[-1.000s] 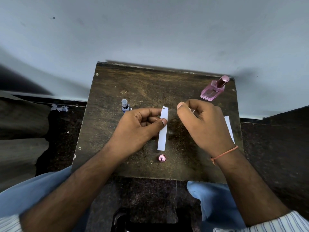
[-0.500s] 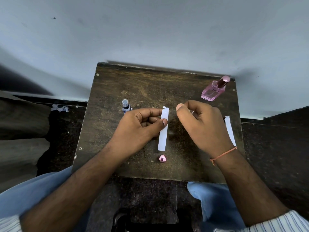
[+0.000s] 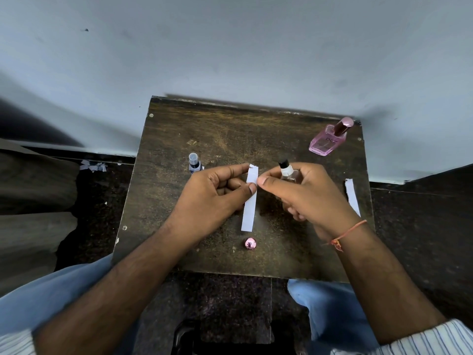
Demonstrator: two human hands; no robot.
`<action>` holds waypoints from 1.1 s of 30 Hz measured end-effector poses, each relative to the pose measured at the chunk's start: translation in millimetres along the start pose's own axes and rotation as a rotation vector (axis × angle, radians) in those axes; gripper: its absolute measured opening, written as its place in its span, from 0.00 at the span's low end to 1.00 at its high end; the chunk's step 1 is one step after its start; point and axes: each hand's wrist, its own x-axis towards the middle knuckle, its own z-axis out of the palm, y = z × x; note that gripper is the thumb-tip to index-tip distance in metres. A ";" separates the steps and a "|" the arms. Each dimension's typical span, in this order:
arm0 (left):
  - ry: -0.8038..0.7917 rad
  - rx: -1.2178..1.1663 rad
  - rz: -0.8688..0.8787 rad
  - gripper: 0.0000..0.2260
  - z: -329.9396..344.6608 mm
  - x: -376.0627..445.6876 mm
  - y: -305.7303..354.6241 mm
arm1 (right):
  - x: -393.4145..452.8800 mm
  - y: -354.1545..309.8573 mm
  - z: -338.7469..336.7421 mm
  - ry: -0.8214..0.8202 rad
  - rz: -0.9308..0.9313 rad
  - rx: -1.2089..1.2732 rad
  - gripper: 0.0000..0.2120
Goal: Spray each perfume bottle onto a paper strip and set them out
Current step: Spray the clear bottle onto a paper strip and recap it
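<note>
My left hand pinches a white paper strip near its top end, and the strip hangs down over the dark wooden table. My right hand is closed around a small clear perfume bottle with a black nozzle and no cap, its nozzle just right of the strip's top. A pink perfume bottle with a rosy cap stands at the table's back right corner. A small dark bottle with a clear cap stands at the left, behind my left hand.
A round pink cap lies on the table near the front edge, below the strip. A second white paper strip lies at the table's right edge. Paper scraps lie on the floor to the left. A wall rises right behind the table.
My right hand has turned and tipped so that the clear bottle's nozzle now shows above my fingers, close to the strip's top. My left hand keeps the strip almost still.
</note>
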 end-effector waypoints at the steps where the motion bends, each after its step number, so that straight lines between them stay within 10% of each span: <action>1: -0.007 0.012 -0.003 0.21 -0.1 0.2 -0.4 | -0.2 0.1 0.8 -0.019 0.016 0.013 0.04; 16: 0.009 0.634 0.116 0.21 -9.4 -12.2 -4.0 | 13.3 10.4 12.7 0.127 -0.068 -0.517 0.11; 33: -0.338 0.681 0.261 0.17 -28.1 -26.6 10.8 | 22.1 5.3 22.5 0.258 -0.035 -0.649 0.14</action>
